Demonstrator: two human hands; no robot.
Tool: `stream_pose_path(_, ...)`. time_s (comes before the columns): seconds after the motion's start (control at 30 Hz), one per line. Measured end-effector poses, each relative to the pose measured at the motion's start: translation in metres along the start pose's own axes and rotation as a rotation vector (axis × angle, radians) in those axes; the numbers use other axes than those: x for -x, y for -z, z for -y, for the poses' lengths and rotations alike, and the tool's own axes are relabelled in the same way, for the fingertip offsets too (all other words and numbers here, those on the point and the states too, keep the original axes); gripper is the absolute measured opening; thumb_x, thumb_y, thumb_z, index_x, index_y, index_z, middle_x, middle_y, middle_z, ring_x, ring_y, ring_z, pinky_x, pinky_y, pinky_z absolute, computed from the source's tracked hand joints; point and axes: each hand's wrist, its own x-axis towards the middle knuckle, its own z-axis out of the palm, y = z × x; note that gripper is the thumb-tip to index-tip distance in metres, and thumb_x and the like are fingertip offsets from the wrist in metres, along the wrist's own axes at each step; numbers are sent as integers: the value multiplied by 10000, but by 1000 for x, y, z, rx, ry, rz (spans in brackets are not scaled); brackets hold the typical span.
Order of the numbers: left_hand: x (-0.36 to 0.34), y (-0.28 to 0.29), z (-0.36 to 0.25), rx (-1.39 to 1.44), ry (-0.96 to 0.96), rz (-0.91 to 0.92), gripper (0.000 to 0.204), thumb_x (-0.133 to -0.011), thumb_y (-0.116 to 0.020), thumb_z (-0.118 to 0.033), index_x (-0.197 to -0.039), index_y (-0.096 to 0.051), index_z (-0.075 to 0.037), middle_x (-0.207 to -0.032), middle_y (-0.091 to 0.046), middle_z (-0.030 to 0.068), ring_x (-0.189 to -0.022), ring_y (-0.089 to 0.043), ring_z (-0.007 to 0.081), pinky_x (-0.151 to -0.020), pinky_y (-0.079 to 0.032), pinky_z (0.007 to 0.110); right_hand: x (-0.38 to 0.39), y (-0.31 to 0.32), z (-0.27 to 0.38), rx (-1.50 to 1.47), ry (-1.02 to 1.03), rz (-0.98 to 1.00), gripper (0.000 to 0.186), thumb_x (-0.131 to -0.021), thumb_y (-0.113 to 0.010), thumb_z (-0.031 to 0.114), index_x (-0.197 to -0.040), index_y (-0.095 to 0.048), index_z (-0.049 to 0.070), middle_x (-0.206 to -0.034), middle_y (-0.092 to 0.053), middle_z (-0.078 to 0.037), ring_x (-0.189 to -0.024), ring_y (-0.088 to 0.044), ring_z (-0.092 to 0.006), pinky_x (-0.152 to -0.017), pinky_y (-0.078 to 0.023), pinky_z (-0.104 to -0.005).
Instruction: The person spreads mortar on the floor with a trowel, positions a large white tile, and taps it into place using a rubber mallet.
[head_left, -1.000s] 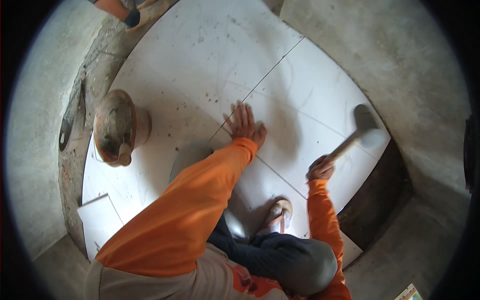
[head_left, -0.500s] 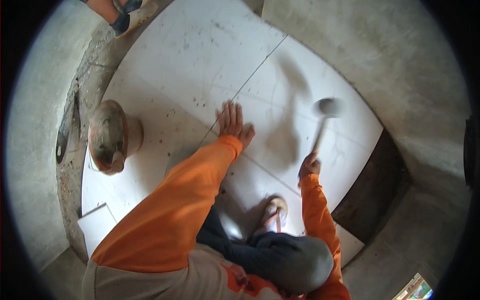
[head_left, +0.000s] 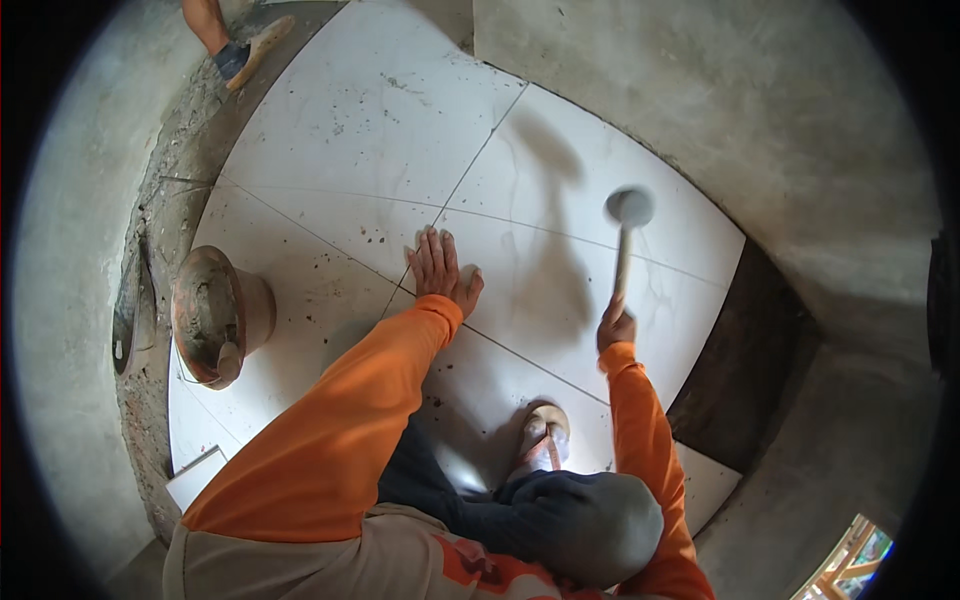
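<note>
the left hand (head_left: 440,270) lies flat and ungripping on the white floor tiles (head_left: 490,175), fingers spread and pointing away from the body, just beside the point where two dark joints cross. the right hand (head_left: 616,328) is clenched around the lower end of the wooden handle of a mallet (head_left: 625,250); its grey head is blurred and appears raised over the tile to the right of the left hand, with a shadow falling on the tiles between them. a bucket (head_left: 262,305) stands on the tiles at the left, coated inside with grey mortar, a tool handle (head_left: 230,362) sticking up at its near rim. nearer the body on that side lies a loose white tile (head_left: 198,480). a dark untiled strip (head_left: 748,340) borders the tiles at the right, and another person's sandalled foot (head_left: 250,60) shows at the upper left.
</note>
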Motion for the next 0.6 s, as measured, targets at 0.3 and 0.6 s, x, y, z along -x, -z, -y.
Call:
stream_pose_path(0.3, 12, -9, 1, -20, -10, 26, 773, -821, -384, -437, -1374, -157, 52, -1451, -89, 240, -1363, -9, 349, -1080, 11, 517, 11, 20, 35, -246, 126, -107, 551, -952, -287, 414, -636, -431, -14, -466, -379, -104, -412, -393, -220, -432, -326, -385)
stream_pose_path(0.6, 23, -11, 49, -77, -420, 190, 632, -883, -355, -423, -1397, -208, -86, -1455, -108, 189, -1351, -50, 360, -1081, -40, 512, -3, 4, -14, -206, -71, -27, 629, -946, -297, 462, -583, -447, -30, -475, -411, -149, -448, -384, -250, -455, -346, -385)
